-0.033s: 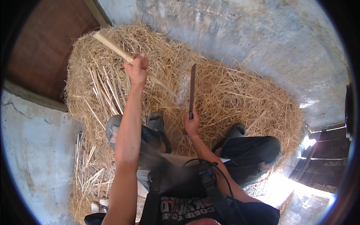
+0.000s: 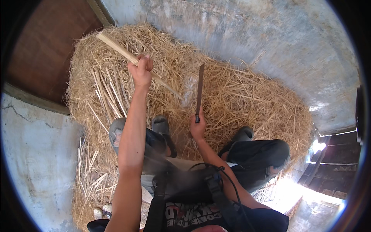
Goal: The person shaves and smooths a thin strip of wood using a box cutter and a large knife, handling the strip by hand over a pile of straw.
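My left hand [image 2: 141,72] is closed around a pale strip of split bamboo or wood [image 2: 117,46]. The strip slants from the upper left down to the right, its thin lower end close to a whitish patch [image 2: 189,88] in the straw. In my right hand [image 2: 198,128] is a machete [image 2: 200,85], gripped by its dark handle. Its long brown blade points away from me, leaning slightly right, apart from the strip. Several similar pale strips [image 2: 108,92] lie on the straw left of my left forearm.
A thick bed of dry straw [image 2: 247,96] spreads around my feet. Weathered walls [image 2: 247,31] stand beyond it, with a brown panel [image 2: 50,50] at the upper left. More cut pieces [image 2: 92,181] are strewn at lower left. Dark boards [image 2: 336,162] are at the right.
The machete's blade has tilted slightly to the right. My left hand and the strip stay in place.
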`<state>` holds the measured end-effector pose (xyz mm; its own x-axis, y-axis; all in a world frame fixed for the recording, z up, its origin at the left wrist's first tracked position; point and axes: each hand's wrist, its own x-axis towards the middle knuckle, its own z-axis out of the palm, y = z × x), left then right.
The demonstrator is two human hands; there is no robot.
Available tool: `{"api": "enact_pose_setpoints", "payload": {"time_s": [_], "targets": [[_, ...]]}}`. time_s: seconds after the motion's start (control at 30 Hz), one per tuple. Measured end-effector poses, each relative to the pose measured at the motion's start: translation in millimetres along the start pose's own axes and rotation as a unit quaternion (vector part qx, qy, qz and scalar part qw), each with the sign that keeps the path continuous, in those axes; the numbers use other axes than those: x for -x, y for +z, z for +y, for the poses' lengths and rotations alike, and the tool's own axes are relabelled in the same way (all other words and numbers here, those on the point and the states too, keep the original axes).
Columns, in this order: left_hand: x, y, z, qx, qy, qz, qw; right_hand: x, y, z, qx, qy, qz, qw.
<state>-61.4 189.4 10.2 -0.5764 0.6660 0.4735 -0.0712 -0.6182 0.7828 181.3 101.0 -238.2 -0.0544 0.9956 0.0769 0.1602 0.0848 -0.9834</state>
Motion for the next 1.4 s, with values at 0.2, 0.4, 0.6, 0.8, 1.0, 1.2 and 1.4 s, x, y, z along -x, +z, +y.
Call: {"api": "enact_pose_setpoints", "payload": {"time_s": [0.2, 0.4, 0.6, 0.8, 1.0, 1.2, 1.4], "targets": [[1, 3, -4, 0.001, -0.012, -0.011, 1.000, 11, -8, 83, 0.108, 0.015, -0.100, 0.989], [2, -7, -6, 0.015, -0.016, 0.001, 1.000, -3, 0, -1, 0.056, 0.048, -0.063, 0.995], [2, -3, -5, 0.011, -0.019, 0.000, 1.000, 22, -14, 54, 0.253, 0.088, -0.224, 0.937], [1, -8, -1, 0.022, -0.021, 0.009, 1.000, 12, -7, 1, 0.175, 0.104, -0.089, 0.975], [1, -7, -2, 0.023, -0.010, 0.013, 1.000, 26, -3, 21, 0.177, 0.040, -0.096, 0.979], [-2, -12, -1, 0.012, -0.006, 0.056, 0.998, 63, 0, 76, 0.216, 0.072, -0.104, 0.968], [-5, -8, -3, -0.107, -0.009, 0.162, 0.981, 22, -2, 0, 0.149, 0.077, -0.082, 0.982]]}}
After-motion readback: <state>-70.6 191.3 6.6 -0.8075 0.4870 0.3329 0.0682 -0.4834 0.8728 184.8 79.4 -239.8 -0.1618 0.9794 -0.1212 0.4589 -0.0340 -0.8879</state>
